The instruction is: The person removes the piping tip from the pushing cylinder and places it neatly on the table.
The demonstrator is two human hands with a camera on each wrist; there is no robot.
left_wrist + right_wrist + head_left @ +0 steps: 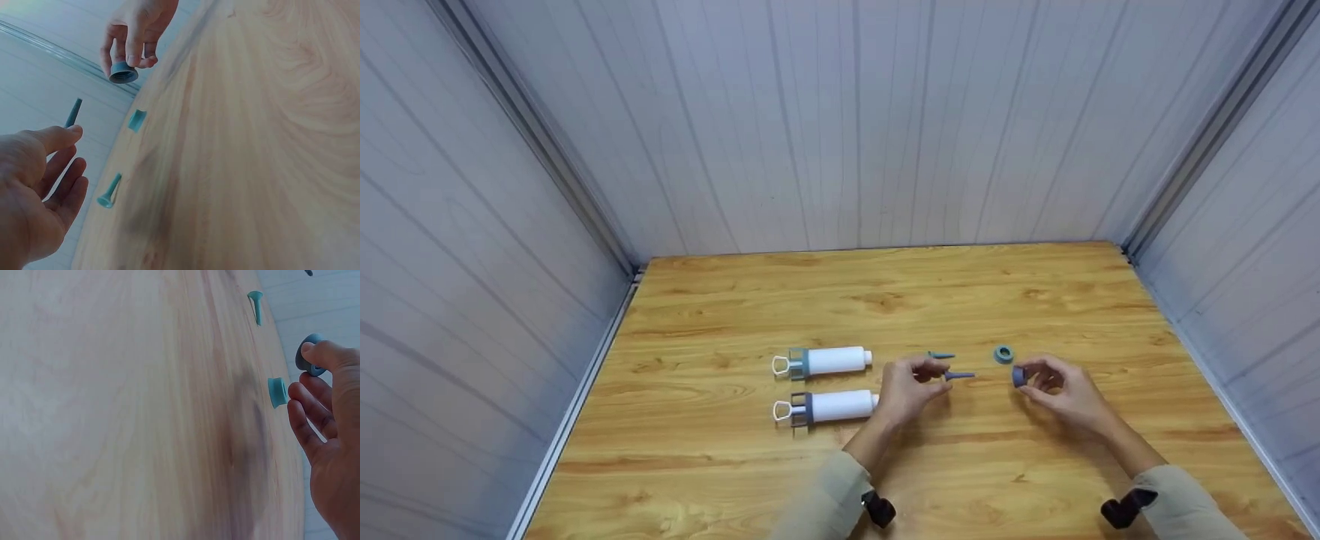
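Note:
Between thumb and fingertips my left hand pinches a slim blue-grey tapered nozzle, its narrow end pointing right. To the right of it, my right hand holds a blue-grey screw cap by its rim. In the left wrist view, the cap shows its threaded opening. A gap separates the nozzle from the cap. On the wooden table just beyond the hands lie a green nozzle and a green ring-shaped cap.
Left of my left hand, two large white syringes lie side by side: one with a green collar, one with a blue-grey collar, whose tip is close to that hand. White panel walls enclose the wooden table behind and on both sides.

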